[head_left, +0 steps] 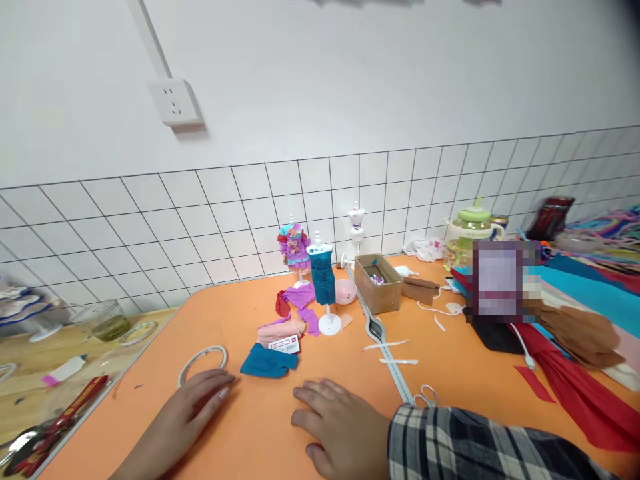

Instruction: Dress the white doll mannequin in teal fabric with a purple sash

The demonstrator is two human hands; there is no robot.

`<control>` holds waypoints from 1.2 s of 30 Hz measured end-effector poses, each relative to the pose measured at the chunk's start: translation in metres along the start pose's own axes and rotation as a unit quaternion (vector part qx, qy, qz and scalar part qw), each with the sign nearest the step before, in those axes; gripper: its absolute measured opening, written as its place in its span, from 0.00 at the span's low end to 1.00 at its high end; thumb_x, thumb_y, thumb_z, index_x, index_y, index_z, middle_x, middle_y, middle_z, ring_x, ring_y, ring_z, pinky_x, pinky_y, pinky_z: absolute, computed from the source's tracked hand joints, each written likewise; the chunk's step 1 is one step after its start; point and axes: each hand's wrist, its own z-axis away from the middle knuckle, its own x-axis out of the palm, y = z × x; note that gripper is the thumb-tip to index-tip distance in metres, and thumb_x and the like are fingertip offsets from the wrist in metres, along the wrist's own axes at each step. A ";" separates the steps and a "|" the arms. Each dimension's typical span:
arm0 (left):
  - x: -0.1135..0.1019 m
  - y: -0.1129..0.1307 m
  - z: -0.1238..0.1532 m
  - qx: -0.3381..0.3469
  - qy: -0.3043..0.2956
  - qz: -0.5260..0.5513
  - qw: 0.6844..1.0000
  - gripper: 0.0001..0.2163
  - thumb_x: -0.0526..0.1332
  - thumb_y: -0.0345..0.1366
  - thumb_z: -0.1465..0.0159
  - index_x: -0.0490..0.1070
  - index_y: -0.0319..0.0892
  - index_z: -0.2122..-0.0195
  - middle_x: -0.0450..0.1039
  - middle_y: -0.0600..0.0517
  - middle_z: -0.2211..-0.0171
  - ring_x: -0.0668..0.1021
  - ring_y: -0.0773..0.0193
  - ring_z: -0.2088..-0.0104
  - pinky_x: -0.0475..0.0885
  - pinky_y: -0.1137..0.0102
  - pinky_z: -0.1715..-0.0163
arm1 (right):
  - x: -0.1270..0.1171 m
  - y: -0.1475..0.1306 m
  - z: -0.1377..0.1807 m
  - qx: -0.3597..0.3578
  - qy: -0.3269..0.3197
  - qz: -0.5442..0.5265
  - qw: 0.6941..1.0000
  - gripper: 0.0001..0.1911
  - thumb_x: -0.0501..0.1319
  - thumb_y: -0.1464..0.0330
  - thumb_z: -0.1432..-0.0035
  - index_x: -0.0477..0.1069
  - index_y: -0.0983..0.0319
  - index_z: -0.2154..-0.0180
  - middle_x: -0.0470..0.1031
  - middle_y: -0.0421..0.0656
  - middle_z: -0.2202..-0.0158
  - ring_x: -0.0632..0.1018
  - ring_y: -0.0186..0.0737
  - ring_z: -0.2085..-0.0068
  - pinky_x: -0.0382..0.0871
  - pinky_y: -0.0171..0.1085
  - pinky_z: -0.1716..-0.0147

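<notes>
My left hand (193, 407) rests on the orange tabletop (240, 440), fingers stretched out and holding nothing. Just beyond its fingers lies a white ring (191, 361), perhaps a roll of narrow tape. My right hand (343, 427) lies palm down with fingers apart, also bare. Ahead of both hands is a folded piece of teal fabric (269, 362), with a white label (285, 345) and pink fabric (280, 331) behind it. A small mannequin (329, 324) stands upright, wrapped in a teal garment (323, 279). White-handled scissors (425, 398) lie beyond my right sleeve, partly hidden.
Behind stand a mannequin in a purple dress (297, 252) and a bare mannequin (357, 219). A cardboard box (379, 287), pink bowl (345, 292) and green-lidded jug (470, 230) sit farther right. Red fabric (575, 393) covers the right edge. A wooden surface (30, 393) adjoins at left.
</notes>
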 end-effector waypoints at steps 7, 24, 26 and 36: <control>0.001 0.013 -0.011 0.034 0.054 -0.009 0.998 0.11 0.57 0.42 0.34 0.77 0.51 0.55 0.80 0.52 0.54 0.80 0.56 0.53 0.74 0.57 0.47 | 0.006 0.010 -0.004 -0.002 -0.030 -0.029 0.999 0.24 0.58 0.60 0.38 0.63 0.56 0.41 0.55 0.46 0.32 0.55 0.46 0.32 0.44 0.46 0.32; 0.022 0.131 -0.042 0.331 0.072 0.074 0.938 0.10 0.55 0.29 0.39 0.70 0.46 0.59 0.78 0.50 0.69 0.75 0.58 0.64 0.69 0.58 0.54 | -0.014 0.029 -0.010 0.059 -0.017 0.078 0.995 0.13 0.53 0.73 0.40 0.76 0.58 0.66 0.78 0.42 0.68 0.77 0.40 0.64 0.68 0.37 0.63; 0.027 0.125 -0.038 0.362 0.055 0.052 0.929 0.07 0.54 0.32 0.39 0.70 0.46 0.62 0.75 0.50 0.71 0.74 0.58 0.67 0.69 0.58 0.59 | -0.021 0.032 -0.030 0.113 0.031 0.146 0.982 0.12 0.52 0.73 0.40 0.74 0.61 0.67 0.76 0.44 0.69 0.76 0.40 0.66 0.65 0.37 0.67; 0.025 0.082 -0.081 0.244 -0.055 -0.042 0.967 0.06 0.56 0.37 0.34 0.71 0.44 0.62 0.75 0.49 0.63 0.74 0.56 0.56 0.63 0.56 0.46 | -0.019 0.048 -0.075 0.078 0.021 0.271 0.959 0.13 0.50 0.69 0.34 0.72 0.62 0.57 0.76 0.47 0.63 0.74 0.43 0.61 0.65 0.37 0.67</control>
